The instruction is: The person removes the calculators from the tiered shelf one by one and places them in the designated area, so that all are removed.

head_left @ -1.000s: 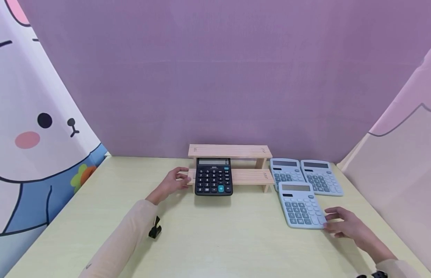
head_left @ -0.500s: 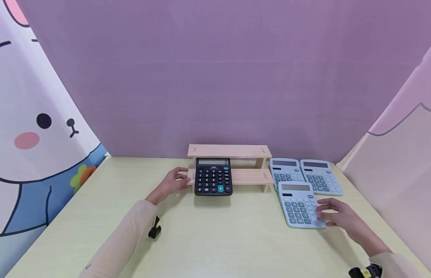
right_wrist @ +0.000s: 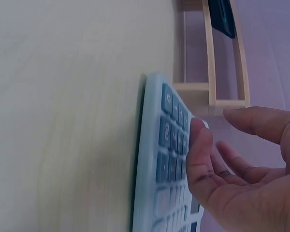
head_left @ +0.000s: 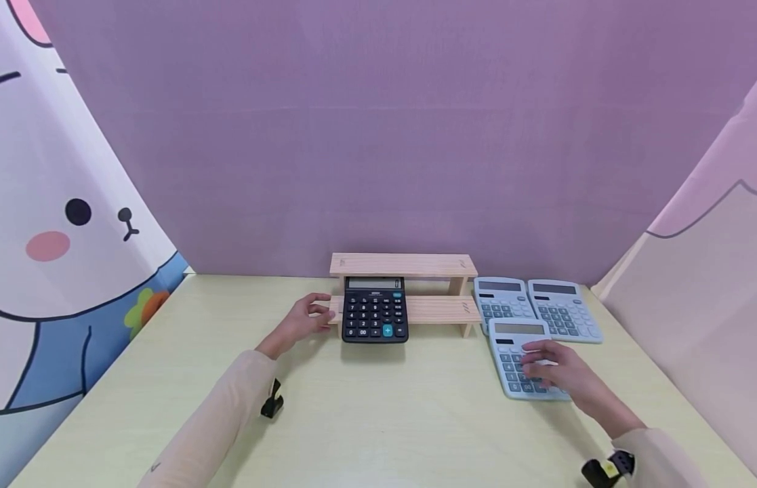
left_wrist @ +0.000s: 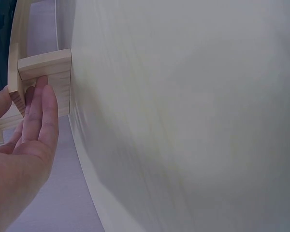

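My left hand (head_left: 300,325) holds the left end of the lower board of a two-tier wooden shelf (head_left: 442,310). In the left wrist view the thumb lies on one side of the board and the fingers (left_wrist: 49,116) on the other. On that lower tier a black calculator (head_left: 375,315) leans tilted, its display at the top. My right hand (head_left: 564,373) is over the front light-blue calculator (head_left: 514,362), hiding part of its keys. In the right wrist view its fingers are loosely bent close to the keys, with thumb apart; whether they touch cannot be told.
Two more light-blue calculators, one on the left (head_left: 500,298) and one on the right (head_left: 564,312), lie behind the front one, right of the shelf. A purple backdrop (head_left: 402,135) rises behind the pale table (head_left: 378,427). Printed cloths hang at both sides.
My right hand has moved left from the front light-blue calculator's right edge to over its keys. The left hand, shelf and calculators have stayed in place.
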Available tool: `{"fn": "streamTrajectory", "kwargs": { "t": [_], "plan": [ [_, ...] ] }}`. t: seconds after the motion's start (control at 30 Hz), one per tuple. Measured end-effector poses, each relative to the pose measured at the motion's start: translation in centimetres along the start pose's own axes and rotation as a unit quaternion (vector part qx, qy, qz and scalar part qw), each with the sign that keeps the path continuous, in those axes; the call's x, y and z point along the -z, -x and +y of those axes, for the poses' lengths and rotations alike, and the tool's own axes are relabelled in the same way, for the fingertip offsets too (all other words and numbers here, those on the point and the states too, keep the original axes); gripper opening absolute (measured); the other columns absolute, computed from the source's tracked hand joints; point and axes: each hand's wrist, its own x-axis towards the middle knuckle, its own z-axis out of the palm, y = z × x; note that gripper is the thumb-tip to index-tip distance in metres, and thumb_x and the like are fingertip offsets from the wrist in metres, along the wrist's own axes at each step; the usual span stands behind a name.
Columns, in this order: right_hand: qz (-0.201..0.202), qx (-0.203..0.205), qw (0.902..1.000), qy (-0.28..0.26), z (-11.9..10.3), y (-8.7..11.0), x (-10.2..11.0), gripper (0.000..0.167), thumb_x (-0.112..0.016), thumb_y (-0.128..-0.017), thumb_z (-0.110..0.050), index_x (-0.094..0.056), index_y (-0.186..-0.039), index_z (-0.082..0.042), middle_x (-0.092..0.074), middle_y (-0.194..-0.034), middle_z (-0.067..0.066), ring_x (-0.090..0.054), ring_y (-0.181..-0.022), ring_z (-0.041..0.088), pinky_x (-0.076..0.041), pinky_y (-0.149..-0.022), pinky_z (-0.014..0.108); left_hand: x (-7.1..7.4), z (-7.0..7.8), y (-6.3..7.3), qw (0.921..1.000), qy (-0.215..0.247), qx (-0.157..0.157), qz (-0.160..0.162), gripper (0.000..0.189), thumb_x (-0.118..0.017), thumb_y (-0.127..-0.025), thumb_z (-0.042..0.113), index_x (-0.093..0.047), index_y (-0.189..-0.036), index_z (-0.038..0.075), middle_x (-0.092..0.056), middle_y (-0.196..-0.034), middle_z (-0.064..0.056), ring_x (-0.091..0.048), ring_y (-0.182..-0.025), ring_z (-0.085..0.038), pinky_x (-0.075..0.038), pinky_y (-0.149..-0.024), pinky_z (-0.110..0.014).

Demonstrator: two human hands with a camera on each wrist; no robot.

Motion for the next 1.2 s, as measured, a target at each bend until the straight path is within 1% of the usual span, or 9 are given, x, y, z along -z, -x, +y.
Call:
{"fn": "streamTrajectory", "kwargs": {
  "t": [0.13, 0.23, 0.43, 0.7, 0.9, 1.07, 1.2],
  "plan": [
    [-0.011, 0.006, 0.9997, -0.020, -0.5, -0.6, -1.0, 0.047, -0.060, -0.086, -0.009, -0.040, -0.124, 0.011, -0.060, -0.107, 0.017, -0.060, -0.081, 0.004, -0.055, -0.066, 0.029, 0.0, 0.0, 0.0, 1.0000, 0.001, -0.001, 0.001, 0.050, -0.056, -0.089, 0.004, -0.033, -0.133, -0.005, -0.054, -0.111, -0.023, -0.060, -0.084, -0.015, -0.057, -0.083, -0.038],
    [-0.020, 0.010, 0.9994, -0.028, -0.8, -1.0, -1.8, 0.047, -0.060, -0.086, -0.009, -0.040, -0.124, 0.010, -0.059, -0.109, 0.019, -0.061, -0.082, 0.006, -0.056, -0.067, 0.030, 0.0, 0.1, 0.1, 1.0000, 0.004, -0.001, 0.002, 0.050, -0.056, -0.089, 0.003, -0.034, -0.133, -0.005, -0.055, -0.110, -0.023, -0.060, -0.082, -0.015, -0.057, -0.083, -0.038],
    [-0.038, 0.013, 0.9983, -0.042, -1.4, -1.6, -3.4, 0.048, -0.059, -0.086, -0.009, -0.039, -0.126, 0.010, -0.055, -0.113, 0.024, -0.061, -0.083, 0.010, -0.055, -0.067, 0.029, -0.1, 0.2, 0.2, 1.0000, 0.003, 0.000, 0.000, 0.051, -0.056, -0.089, 0.004, -0.033, -0.134, -0.004, -0.054, -0.110, -0.023, -0.061, -0.086, -0.019, -0.057, -0.083, -0.038],
    [-0.058, 0.024, 0.9960, -0.064, -2.4, -2.3, -5.9, 0.047, -0.059, -0.086, -0.008, -0.039, -0.125, 0.010, -0.053, -0.114, 0.027, -0.062, -0.087, 0.016, -0.056, -0.069, 0.032, 0.0, 0.2, 0.2, 1.0000, 0.004, 0.003, 0.001, 0.051, -0.056, -0.089, 0.003, -0.033, -0.134, -0.004, -0.054, -0.112, -0.024, -0.061, -0.089, -0.022, -0.057, -0.084, -0.038],
    [-0.074, 0.037, 0.9920, -0.096, -2.8, -3.1, -7.8, 0.047, -0.058, -0.087, -0.006, -0.038, -0.125, 0.011, -0.051, -0.114, 0.029, -0.063, -0.089, 0.018, -0.056, -0.071, 0.031, 0.0, 0.1, 0.2, 1.0000, 0.004, 0.004, -0.001, 0.051, -0.056, -0.089, 0.004, -0.032, -0.134, -0.004, -0.053, -0.113, -0.025, -0.060, -0.092, -0.025, -0.057, -0.085, -0.038],
    [-0.063, 0.022, 0.9913, -0.113, -2.9, -4.0, -9.4, 0.046, -0.059, -0.085, -0.005, -0.040, -0.125, 0.008, -0.052, -0.115, 0.025, -0.062, -0.088, 0.018, -0.056, -0.072, 0.029, 0.0, 0.2, 0.2, 1.0000, 0.004, 0.002, -0.002, 0.052, -0.056, -0.090, 0.005, -0.032, -0.135, -0.004, -0.053, -0.113, -0.024, -0.060, -0.091, -0.023, -0.056, -0.085, -0.039],
    [-0.061, 0.018, 0.9904, -0.123, -3.3, -4.5, -10.6, 0.046, -0.059, -0.084, -0.004, -0.041, -0.125, 0.007, -0.054, -0.114, 0.023, -0.062, -0.087, 0.017, -0.055, -0.073, 0.029, 0.0, 0.1, 0.2, 1.0000, 0.005, 0.004, -0.001, 0.053, -0.056, -0.090, 0.006, -0.032, -0.135, -0.003, -0.052, -0.113, -0.024, -0.060, -0.090, -0.021, -0.056, -0.085, -0.039]
  ]
}}
